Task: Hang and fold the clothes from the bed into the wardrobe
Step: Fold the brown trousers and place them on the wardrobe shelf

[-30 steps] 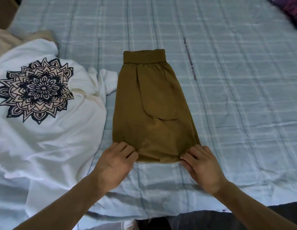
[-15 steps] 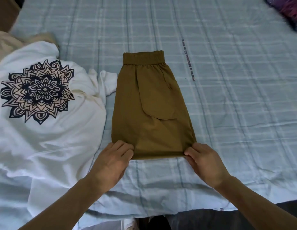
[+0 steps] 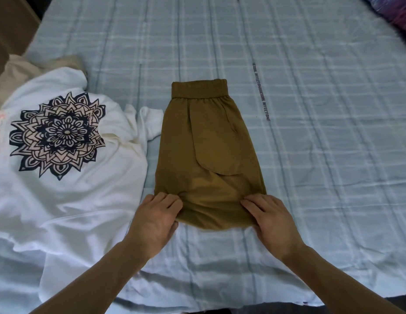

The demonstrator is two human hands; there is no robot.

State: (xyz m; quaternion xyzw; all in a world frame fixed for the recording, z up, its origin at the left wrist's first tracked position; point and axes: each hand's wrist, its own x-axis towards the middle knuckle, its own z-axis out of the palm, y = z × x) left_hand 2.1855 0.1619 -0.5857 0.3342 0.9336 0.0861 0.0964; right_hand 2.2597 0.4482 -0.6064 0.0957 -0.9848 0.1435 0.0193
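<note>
A pair of olive-brown shorts point(image 3: 206, 155), folded in half lengthwise, lies on the bed point(image 3: 310, 155) with the elastic waistband at the far end. My left hand point(image 3: 155, 219) pinches the near left corner of the hem. The near right corner is gripped by my right hand point(image 3: 268, 219), fingers on top of the cloth. The near hem is lifted and bulges between both hands. A white T-shirt point(image 3: 68, 189) with a dark mandala print lies spread to the left, its sleeve touching the shorts' left edge.
A beige garment point(image 3: 23, 69) lies under the far edge of the white T-shirt. A purple patterned cloth point(image 3: 394, 14) sits at the far right corner. The bed's near edge runs along the bottom of the view, with a brown wooden surface point(image 3: 9, 26) at the far left.
Both hands have taken hold of the hem corners and lifted the near edge, so the hem now bunches and curves between them. The view has shifted slightly.
</note>
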